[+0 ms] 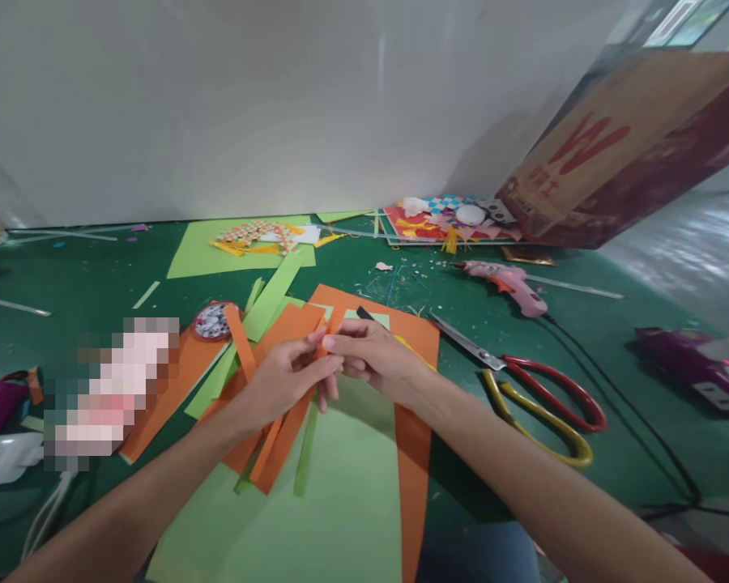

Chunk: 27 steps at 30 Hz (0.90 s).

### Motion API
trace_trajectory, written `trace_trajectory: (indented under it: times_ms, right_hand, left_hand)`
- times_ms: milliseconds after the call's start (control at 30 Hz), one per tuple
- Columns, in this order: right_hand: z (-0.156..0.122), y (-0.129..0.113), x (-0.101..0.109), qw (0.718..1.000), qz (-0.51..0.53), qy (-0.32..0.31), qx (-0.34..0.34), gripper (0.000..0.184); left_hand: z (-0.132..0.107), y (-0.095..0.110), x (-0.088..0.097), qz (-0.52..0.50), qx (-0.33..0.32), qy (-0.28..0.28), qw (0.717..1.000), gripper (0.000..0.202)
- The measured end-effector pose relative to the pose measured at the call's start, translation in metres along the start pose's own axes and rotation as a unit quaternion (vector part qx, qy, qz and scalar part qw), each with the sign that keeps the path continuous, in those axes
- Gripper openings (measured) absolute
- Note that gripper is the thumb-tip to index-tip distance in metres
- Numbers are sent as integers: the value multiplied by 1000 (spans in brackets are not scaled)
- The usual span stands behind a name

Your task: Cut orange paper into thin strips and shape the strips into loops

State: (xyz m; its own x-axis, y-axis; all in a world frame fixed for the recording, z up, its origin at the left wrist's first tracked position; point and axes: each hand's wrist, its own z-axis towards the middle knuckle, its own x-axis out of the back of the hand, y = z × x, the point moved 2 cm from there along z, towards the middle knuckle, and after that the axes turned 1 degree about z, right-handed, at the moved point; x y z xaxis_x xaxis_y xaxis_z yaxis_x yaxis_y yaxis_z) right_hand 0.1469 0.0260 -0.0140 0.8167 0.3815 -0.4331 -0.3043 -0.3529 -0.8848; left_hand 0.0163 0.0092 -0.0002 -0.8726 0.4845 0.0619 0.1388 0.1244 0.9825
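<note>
My left hand (279, 380) and my right hand (381, 355) meet over the middle of the paper pile. Both are closed, pinching a narrow orange paper strip (335, 318) between thumbs and fingers. Part of the strip is hidden by the fingers. Below them lie more orange strips (288, 441) and a thin green strip (306, 453). Under everything are a large light green sheet (346, 518) and an orange sheet (414, 486). Green strips (274, 295) fan out to the upper left of my left hand.
Scissors (540, 397) with red and yellow handles lie right of my right hand. A pink glue gun (510, 287) with a black cord is behind them. A paper bag (632, 146) leans at the back right, beside colourful paper crafts (449, 219). A round tin (217, 321) sits left.
</note>
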Motion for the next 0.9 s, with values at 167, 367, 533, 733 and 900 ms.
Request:
trace_trajectory:
  times_ms: [167, 367, 533, 733, 900]
  right_hand:
    - [0, 1, 1, 1000, -10, 1, 0, 35]
    - [-2, -4, 5, 999, -7, 27, 23, 27]
    - [-3, -4, 1, 999, -29, 31, 21, 28]
    - [-5, -5, -5, 998, -48, 33, 20, 29]
    - [-7, -9, -1, 997, -51, 52, 24, 26]
  left_hand:
    - [-1, -2, -1, -3, 2, -7, 1000, 31]
    - [-2, -1, -1, 16, 12, -8, 1000, 28]
    - [0, 1, -2, 31, 25, 11, 999, 22]
    - [-1, -4, -2, 52, 31, 29, 998, 33]
    - [-1, -8, 0, 54, 27, 21, 998, 30]
